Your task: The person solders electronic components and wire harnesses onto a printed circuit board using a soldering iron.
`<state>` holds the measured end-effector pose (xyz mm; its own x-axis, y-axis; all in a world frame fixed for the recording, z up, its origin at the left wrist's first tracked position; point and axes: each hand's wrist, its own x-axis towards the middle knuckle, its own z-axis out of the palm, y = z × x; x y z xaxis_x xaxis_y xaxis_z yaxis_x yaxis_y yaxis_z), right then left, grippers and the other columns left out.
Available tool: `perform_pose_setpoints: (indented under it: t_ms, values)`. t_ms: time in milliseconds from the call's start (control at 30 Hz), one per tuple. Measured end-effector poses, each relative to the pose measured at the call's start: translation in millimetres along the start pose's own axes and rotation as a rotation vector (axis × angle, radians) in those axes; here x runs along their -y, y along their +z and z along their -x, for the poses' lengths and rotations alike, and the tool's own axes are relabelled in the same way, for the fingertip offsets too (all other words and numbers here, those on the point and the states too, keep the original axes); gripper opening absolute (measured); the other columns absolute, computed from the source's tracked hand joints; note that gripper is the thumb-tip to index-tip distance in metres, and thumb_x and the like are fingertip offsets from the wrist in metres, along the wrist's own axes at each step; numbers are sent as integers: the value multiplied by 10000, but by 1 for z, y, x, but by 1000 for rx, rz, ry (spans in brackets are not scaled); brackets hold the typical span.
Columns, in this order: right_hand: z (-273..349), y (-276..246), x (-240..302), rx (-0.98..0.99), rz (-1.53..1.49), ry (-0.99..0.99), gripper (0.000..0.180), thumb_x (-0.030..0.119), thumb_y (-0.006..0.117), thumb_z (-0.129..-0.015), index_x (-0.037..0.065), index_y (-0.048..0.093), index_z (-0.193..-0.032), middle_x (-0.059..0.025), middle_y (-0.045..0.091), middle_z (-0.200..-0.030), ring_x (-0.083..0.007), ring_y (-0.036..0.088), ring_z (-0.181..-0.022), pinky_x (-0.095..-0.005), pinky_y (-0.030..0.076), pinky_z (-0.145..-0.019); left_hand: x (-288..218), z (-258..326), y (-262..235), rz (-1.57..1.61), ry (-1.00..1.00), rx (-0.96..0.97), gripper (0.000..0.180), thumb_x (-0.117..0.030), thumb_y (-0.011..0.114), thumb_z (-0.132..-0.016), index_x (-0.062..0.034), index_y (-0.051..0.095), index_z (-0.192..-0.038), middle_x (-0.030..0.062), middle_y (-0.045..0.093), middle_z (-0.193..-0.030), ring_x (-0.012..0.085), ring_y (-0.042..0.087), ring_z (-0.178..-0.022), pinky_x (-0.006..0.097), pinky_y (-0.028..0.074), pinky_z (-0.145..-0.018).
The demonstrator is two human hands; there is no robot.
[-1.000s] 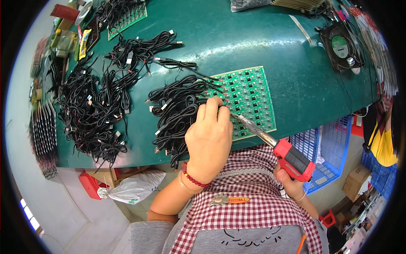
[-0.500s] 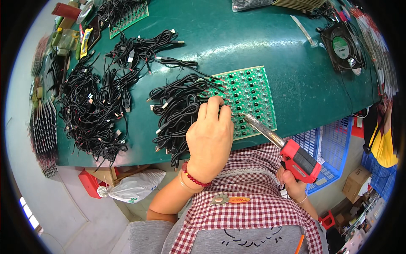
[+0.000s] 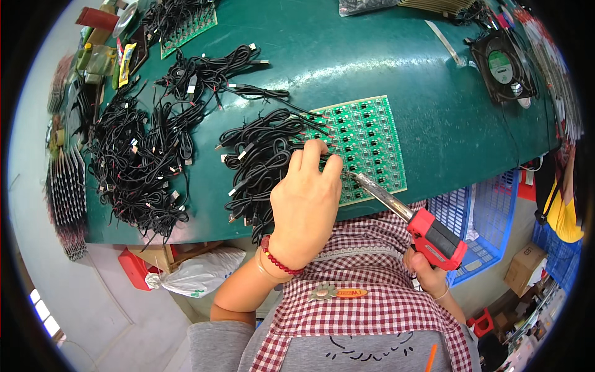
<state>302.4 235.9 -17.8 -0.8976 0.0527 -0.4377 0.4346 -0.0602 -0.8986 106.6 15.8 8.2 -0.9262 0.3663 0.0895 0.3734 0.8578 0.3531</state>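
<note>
A green circuit board panel [image 3: 370, 139] with rows of small parts lies near the table's front edge. Coiled black cables [image 3: 251, 161] overlap its left side, some with red wire ends at the board. Over that side, my left hand [image 3: 305, 195] has its fingers bent in a pinch around a black cable; the fingertips are partly hidden. My right hand [image 3: 429, 276] is closed on the handle of a red and black soldering iron [image 3: 437, 239]. The iron's metal barrel slants left, with its tip at the board's lower middle, close to my left fingers.
A large tangle of black cables [image 3: 142, 155] covers the left of the green table [image 3: 310, 68]. Another board [image 3: 192, 28] with cables lies at far left. A fan [image 3: 502, 68] stands at far right, near a metal strip [image 3: 445, 42]. Blue baskets [image 3: 489, 217] stand below the right edge.
The iron's tip has shifted slightly down and nearer my left hand, its handle a little lower. My left hand stays at almost the same place, still pinched. The board has not moved.
</note>
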Motion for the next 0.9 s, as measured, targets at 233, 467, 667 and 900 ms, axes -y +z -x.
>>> perform_pose_setpoints:
  t_ms: [233,467,667,900]
  values:
    - [-3,0,-4,-4,155,-59,178,101,689,-843,-3,625,-973,-43,624,-842,-132,567,-737,-284,465,-666,-1,2,3,-21,4,-10,143,-62,671,-713,-96,566,-803,11,548,-1000,179,573,-815,308,489,-545]
    - [-2,0,3,-6,-32,-50,128,85,659,-852,-7,619,-932,-42,609,-803,-133,558,-717,-291,463,-656,-1,3,5,-26,20,-41,147,-66,674,-704,-103,566,-798,11,549,-1003,179,572,-821,306,481,-532]
    - [-2,5,4,-37,2,-64,120,100,654,-861,-7,613,-898,-41,604,-790,-125,550,-701,-279,458,-640,-1,3,5,-33,22,-40,142,-69,672,-705,-104,564,-790,15,552,-1018,183,575,-832,314,483,-540]
    - [-14,16,23,-111,-235,-107,283,183,612,-901,-29,528,-1068,-66,565,-689,-129,516,-586,-279,436,-554,-1,4,6,-34,19,-36,127,-64,668,-717,-80,570,-798,25,558,-1053,192,579,-841,314,487,-552]
